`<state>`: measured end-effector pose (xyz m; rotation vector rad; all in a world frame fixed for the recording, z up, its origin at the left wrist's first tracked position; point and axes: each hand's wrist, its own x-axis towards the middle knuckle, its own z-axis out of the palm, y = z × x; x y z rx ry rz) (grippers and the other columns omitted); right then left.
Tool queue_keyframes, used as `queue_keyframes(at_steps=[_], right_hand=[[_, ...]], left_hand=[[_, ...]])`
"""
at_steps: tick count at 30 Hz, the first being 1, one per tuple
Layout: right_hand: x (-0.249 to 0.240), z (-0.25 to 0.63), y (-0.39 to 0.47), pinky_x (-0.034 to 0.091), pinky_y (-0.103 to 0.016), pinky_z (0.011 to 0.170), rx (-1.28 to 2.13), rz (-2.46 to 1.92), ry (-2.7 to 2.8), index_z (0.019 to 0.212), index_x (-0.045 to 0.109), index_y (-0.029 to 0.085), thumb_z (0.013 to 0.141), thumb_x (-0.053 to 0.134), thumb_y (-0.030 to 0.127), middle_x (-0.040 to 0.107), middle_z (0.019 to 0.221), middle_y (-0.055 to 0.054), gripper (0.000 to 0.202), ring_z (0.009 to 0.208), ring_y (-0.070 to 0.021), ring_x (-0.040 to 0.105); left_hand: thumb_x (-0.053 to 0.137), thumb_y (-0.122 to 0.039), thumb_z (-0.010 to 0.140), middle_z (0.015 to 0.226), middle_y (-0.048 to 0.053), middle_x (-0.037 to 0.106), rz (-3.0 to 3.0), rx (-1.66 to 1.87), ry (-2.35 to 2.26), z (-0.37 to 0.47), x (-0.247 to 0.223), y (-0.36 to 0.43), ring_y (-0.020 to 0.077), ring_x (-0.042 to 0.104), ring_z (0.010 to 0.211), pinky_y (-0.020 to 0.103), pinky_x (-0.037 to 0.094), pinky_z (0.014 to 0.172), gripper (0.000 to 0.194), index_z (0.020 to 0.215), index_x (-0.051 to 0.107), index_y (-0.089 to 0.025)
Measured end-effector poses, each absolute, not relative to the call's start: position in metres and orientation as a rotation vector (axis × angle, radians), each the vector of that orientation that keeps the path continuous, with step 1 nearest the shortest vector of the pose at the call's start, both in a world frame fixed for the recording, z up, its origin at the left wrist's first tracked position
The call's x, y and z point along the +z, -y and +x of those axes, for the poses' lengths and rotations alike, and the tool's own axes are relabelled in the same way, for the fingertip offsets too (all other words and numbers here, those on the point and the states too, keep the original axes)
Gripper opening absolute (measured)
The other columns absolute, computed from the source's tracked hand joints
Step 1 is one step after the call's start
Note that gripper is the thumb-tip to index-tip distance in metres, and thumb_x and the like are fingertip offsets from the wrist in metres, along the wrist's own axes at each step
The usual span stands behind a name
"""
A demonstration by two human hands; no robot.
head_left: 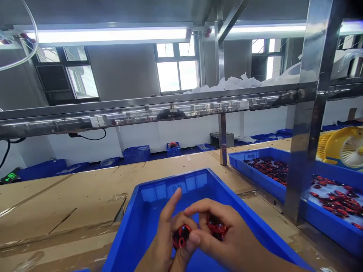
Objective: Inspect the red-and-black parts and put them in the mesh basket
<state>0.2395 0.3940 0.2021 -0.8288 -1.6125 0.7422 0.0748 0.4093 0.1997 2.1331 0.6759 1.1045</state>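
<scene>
Red-black parts (182, 236) are cupped in left hand (161, 247) and right hand (234, 236), fingers half-curled, grip probably loose; best kept low over blue tray (133, 234).

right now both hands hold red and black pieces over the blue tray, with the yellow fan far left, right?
No, the head view shows the yellow fan at far right. The left hand and right hand do hold red and black pieces over the blue tray.

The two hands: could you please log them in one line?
left hand: holding red-black pieces | right hand: holding likewise | beneath: blue tray | right side: filled tray
</scene>
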Motion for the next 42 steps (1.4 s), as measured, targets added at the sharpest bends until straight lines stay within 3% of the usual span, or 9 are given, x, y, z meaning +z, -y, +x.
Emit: queue_keyframes(at_steps=[4,10,15,19,24,30,35,39,42], right_hand=[[0.212,0.249,-0.384,0.039,-0.019,0.052,0.266,-0.65,1.912,0.113,0.068,0.022,0.081,0.068,0.019,0.062,0.065,0.004,0.031,0.052,-0.008,0.048],[0.216,0.249,-0.38,0.044,-0.018,0.057,0.244,-0.691,2.161,0.129,0.058,0.023,0.087,0.066,0.024,0.074,0.08,0.002,0.043,0.062,-0.0098,0.063],[0.208,0.238,-0.382,0.039,-0.018,0.049,0.151,-0.842,2.128,0.117,0.066,0.024,0.082,0.07,0.024,0.068,0.065,0.005,0.036,0.05,-0.0083,0.057],[0.202,0.233,-0.383,0.037,-0.02,0.047,0.064,-0.786,2.048,0.102,0.07,0.023,0.085,0.067,0.027,0.064,0.059,0.006,0.018,0.047,-0.0085,0.054],[0.203,0.233,-0.381,0.035,-0.02,0.045,-0.037,-0.751,1.948,0.099,0.068,0.021,0.083,0.07,0.026,0.064,0.058,0.007,0.017,0.044,-0.0075,0.053],[0.21,0.236,-0.38,0.037,-0.018,0.046,-0.084,-0.718,1.835,0.093,0.069,0.019,0.076,0.073,0.016,0.054,0.052,0.009,0.018,0.043,-0.0064,0.047],[0.211,0.24,-0.385,0.037,-0.019,0.048,0.565,-0.774,1.648,0.087,0.068,0.018,0.079,0.069,0.02,0.048,0.054,0.007,0.008,0.046,-0.0069,0.043],[0.208,0.252,-0.4,0.023,-0.018,0.035,1.444,-0.592,1.055,0.072,0.056,0.017,0.088,0.053,0.043,0.041,0.05,0.007,0.031,0.035,-0.0043,0.028],[0.206,0.257,-0.413,0.015,-0.016,0.029,1.646,-0.567,0.902,0.077,0.059,0.016,0.088,0.054,0.045,0.047,0.055,0.005,0.031,0.034,-0.0042,0.029]], left_hand=[[0.047,-0.021,0.096,0.081,0.0,0.049,2.126,1.071,-0.488,0.072,0.197,-0.409,0.0136,0.044,0.065,0.024,0.032,0.06,0.068,0.146,0.001,-0.027],[0.067,-0.035,0.08,0.067,-0.004,0.049,1.569,0.797,-0.268,0.064,0.203,-0.422,0.0087,0.039,0.053,0.021,0.024,0.054,0.086,0.144,0.012,-0.024],[0.068,-0.034,0.071,0.058,-0.006,0.052,1.484,0.816,-0.482,0.063,0.203,-0.424,0.0081,0.037,0.048,0.021,0.025,0.05,0.089,0.143,0.018,-0.015],[0.064,-0.028,0.069,0.056,-0.008,0.046,1.484,0.902,-0.487,0.066,0.202,-0.423,0.0082,0.037,0.048,0.022,0.023,0.05,0.077,0.137,0.03,-0.018],[0.062,-0.022,0.063,0.058,-0.007,0.048,1.407,0.76,-0.457,0.066,0.204,-0.431,0.01,0.039,0.051,0.022,0.025,0.052,0.086,0.141,0.026,-0.021],[0.056,-0.038,0.081,0.073,0.001,0.053,1.655,0.709,-0.604,0.07,0.208,-0.425,0.0165,0.045,0.068,0.027,0.035,0.062,0.049,0.127,0.054,-0.021],[0.056,-0.035,0.085,0.063,-0.003,0.045,1.649,0.729,-0.727,0.077,0.206,-0.424,0.012,0.038,0.058,0.024,0.031,0.055,0.025,0.102,0.063,-0.017],[0.05,-0.04,0.092,0.052,-0.009,0.036,1.497,0.6,-0.779,0.077,0.199,-0.433,0.0087,0.025,0.042,0.02,0.019,0.04,0.031,0.114,0.052,-0.019],[0.044,-0.058,0.092,0.049,-0.011,0.035,1.384,0.579,-0.776,0.075,0.197,-0.439,0.0074,0.018,0.037,0.018,0.016,0.035,0.036,0.103,0.048,-0.024]])
